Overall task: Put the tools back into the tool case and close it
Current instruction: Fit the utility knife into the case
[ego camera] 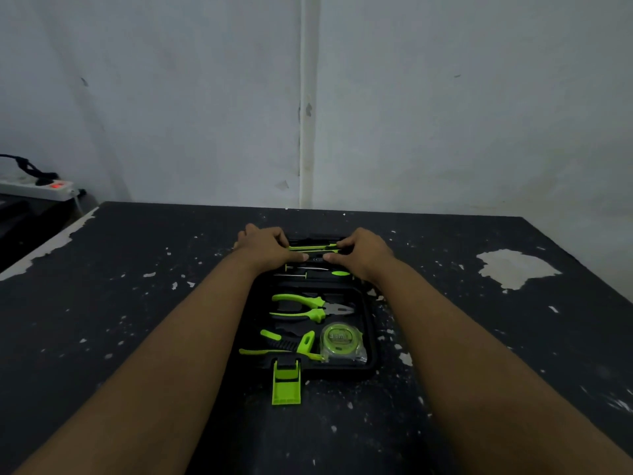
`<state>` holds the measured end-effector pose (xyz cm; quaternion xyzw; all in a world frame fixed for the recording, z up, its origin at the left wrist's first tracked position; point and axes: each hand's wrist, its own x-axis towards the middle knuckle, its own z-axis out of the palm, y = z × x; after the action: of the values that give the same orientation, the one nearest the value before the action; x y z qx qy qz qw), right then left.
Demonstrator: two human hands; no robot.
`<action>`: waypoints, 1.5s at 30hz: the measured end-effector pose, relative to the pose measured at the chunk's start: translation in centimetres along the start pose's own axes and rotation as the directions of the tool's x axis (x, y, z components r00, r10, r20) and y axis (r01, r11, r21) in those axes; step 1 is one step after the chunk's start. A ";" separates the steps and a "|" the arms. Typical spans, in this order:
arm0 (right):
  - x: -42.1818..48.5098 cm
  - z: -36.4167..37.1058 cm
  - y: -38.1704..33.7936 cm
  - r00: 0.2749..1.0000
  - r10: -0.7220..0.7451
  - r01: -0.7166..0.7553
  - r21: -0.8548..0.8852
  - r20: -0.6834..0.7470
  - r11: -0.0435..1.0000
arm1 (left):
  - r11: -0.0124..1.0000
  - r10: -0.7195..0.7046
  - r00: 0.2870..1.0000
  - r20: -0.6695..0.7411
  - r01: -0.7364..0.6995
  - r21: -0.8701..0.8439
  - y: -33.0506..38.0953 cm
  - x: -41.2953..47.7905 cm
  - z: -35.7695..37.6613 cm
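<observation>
Case lies open on the desk, straight ahead of me, with its green latch flopped out over the near edge. Most of the kit already looks stowed: pliers across the middle, tape at the near right, and a screwdriver in the row beyond the pliers. As I read it, the step in hand is seating one of the last pieces, a slim green tool held lengthwise over the far section of the case. My left hand has its fingers curled over the tool's left end with the thumb tucked under the near side, pinching it. My right hand mirrors that on the right end. Neither is relaxed, and both are gripping the one tool between them. I can't tell whether the tool is already down in its slot or just above it, since the fingers hide the ends. The next move should call for an even press at both ends until it sits flush. Then I would let go and check for anything standing proud before folding the case shut and snapping the latch.
</observation>
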<state>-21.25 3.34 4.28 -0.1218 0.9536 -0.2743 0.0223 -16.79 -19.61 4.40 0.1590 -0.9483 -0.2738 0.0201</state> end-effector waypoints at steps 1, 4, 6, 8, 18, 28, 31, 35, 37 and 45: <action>0.0 -0.1 -0.3 1.000 0.010 -0.009 -0.019 0.007 1.000 | 1.000 -0.009 1.000 -0.002 0.009 -0.006 0.1 0.0 0.0; 0.0 0.2 -0.8 0.999 0.041 -0.041 -0.019 0.001 0.999 | 1.000 0.004 0.999 -0.036 -0.004 -0.004 -0.2 -0.2 0.3; 0.0 0.7 -1.1 0.998 0.066 -0.066 -0.012 -0.005 0.998 | 0.999 0.026 0.998 -0.065 -0.023 0.046 -0.3 -0.4 0.7; 0.0 1.2 -1.5 0.995 0.091 -0.091 -0.011 -0.028 0.996 | 0.991 0.040 0.996 -0.086 -0.029 0.132 -0.2 -0.9 1.1; -0.2 2.9 -1.7 0.975 0.218 -0.216 0.054 -0.049 0.975 | 0.941 0.205 0.966 -0.158 -0.150 0.302 -3.2 -6.0 0.8; -4.3 2.7 0.2 0.997 0.072 -0.062 0.222 -0.034 0.973 | 1.000 -0.029 0.998 -0.061 0.029 -0.001 -6.5 -10.7 0.2; -5.8 3.0 0.2 0.981 0.190 -0.174 0.294 -0.026 0.940 | 0.996 -0.073 0.994 -0.082 0.070 -0.047 -7.0 -10.1 0.4; -7.0 3.9 0.1 0.977 0.214 -0.208 0.303 0.015 0.930 | 0.996 -0.090 0.992 -0.092 0.090 -0.005 -5.8 -10.6 0.3; -7.1 4.5 0.1 0.978 0.208 -0.202 0.276 0.007 0.940 | 0.996 -0.088 0.990 -0.107 0.090 0.022 -5.2 -10.6 0.4; -6.2 4.3 0.4 0.986 0.152 -0.132 0.240 -0.067 0.962 | 0.991 -0.125 0.974 -0.188 0.131 0.019 -5.1 -9.4 1.3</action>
<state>-14.82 2.95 0.22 -0.0378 0.9209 -0.3877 0.0159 -6.53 -20.07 1.14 0.2450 -0.9342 -0.2436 0.0889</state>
